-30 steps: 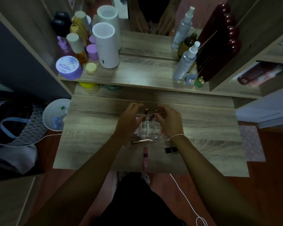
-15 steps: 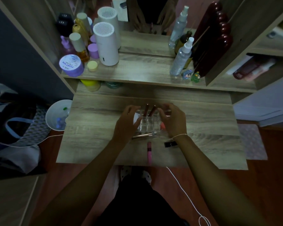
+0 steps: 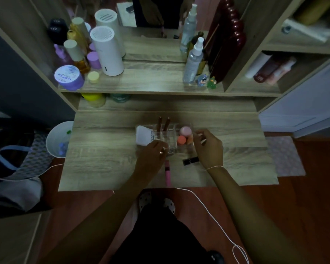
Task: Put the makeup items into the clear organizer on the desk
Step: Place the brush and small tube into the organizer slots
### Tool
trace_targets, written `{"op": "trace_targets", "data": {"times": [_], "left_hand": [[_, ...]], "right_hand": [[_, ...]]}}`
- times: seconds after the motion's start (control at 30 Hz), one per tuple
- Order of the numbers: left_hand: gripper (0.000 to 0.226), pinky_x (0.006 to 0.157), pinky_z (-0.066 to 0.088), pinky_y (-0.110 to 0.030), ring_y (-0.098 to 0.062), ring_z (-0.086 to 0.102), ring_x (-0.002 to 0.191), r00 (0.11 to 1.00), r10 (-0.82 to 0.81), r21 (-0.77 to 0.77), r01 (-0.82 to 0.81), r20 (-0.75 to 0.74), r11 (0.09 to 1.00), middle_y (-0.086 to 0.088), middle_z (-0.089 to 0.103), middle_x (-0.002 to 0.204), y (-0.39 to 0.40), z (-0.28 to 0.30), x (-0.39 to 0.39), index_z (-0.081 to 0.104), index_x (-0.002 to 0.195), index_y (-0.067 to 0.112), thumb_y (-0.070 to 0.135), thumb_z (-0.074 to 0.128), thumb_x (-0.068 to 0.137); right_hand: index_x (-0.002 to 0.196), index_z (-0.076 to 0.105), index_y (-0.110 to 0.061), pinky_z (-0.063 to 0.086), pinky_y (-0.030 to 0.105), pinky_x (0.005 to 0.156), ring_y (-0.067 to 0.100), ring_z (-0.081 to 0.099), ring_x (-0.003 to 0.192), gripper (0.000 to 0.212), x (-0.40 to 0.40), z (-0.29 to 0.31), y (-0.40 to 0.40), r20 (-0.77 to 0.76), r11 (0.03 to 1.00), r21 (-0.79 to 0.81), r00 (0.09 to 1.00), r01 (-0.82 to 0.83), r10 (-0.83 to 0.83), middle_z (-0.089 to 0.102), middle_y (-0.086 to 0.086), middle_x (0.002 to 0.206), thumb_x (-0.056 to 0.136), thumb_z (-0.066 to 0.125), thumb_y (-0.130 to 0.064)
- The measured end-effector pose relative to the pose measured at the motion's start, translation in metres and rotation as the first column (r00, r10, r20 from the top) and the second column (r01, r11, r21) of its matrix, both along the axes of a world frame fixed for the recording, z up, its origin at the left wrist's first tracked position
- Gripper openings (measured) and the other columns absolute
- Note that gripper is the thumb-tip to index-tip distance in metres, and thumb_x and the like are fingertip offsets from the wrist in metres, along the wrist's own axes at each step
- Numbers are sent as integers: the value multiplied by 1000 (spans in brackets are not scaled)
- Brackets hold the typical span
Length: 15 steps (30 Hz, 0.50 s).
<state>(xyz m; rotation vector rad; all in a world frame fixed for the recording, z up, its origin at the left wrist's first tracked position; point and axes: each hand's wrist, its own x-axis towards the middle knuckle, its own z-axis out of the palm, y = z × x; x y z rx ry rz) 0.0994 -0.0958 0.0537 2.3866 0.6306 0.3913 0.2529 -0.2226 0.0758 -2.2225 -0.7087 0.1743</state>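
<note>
The clear organizer (image 3: 172, 144) stands mid-desk. Two brown tubes (image 3: 163, 123) stand upright in its back slots. A white tube (image 3: 143, 137) leans at its left end, and a pink sponge (image 3: 185, 131) and an orange sponge (image 3: 181, 140) lie in its right end. My left hand (image 3: 151, 156) is at the organizer's front left corner, fingertips pinched on a slim metallic pencil (image 3: 162, 152) that is mostly hidden. My right hand (image 3: 210, 148) grips the organizer's right wall. A pink tube (image 3: 167, 172) and a black lipstick (image 3: 191, 161) lie on the desk in front.
The shelf behind holds a white cylinder (image 3: 108, 52), a purple jar (image 3: 69, 76), bottles, spray bottles (image 3: 193, 60) and small figurines. A white bin (image 3: 58, 139) stands left of the desk. A white cord (image 3: 213, 214) trails off the desk's front edge.
Both hands have slid back from over the organizer to its near corners, which uncovers the sponges and the white tube. The left fingers have come down onto the slim pencil.
</note>
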Motion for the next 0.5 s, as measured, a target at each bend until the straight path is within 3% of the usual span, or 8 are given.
{"op": "trace_targets", "data": {"times": [0.1, 0.27, 0.4, 0.5], "left_hand": [[19, 81, 52, -42, -30, 62, 96, 988, -24, -34, 19, -151, 999, -12, 64, 106, -16, -10, -5, 62, 108, 8, 14, 56, 91], [35, 91, 48, -41, -28, 57, 112, 921, -18, -160, -49, -390, 986, -9, 59, 124, -30, -26, -3, 52, 126, 14, 25, 52, 93], [42, 81, 50, -41, -32, 60, 103, 898, 35, -206, -138, -438, 969, -10, 60, 116, -42, -32, -1, 44, 122, 17, 28, 60, 84], [53, 83, 51, -46, -34, 60, 102, 897, 61, -245, -184, -439, 952, -11, 59, 118, -51, -34, 2, 40, 129, 18, 29, 64, 82]], "right_hand": [[92, 66, -18, 56, 35, 64, 19, 65, 66, 19, -2, -16, -23, -44, 999, -49, 999, 13, -15, 70, 3, 75, 88, 55, -33], [103, 66, -13, 55, 37, 75, 28, 68, 80, 17, -4, -44, -49, -83, 984, -179, 996, 7, -22, 70, 10, 94, 87, 61, -17], [119, 61, -16, 50, 36, 89, 27, 58, 109, 37, -6, -57, -55, -114, 948, -297, 990, -116, 86, 54, 12, 127, 83, 68, -16], [121, 61, -19, 53, 38, 87, 30, 54, 110, 44, -9, -64, -56, -125, 930, -321, 982, -178, 145, 48, 14, 129, 79, 70, -10]]}}
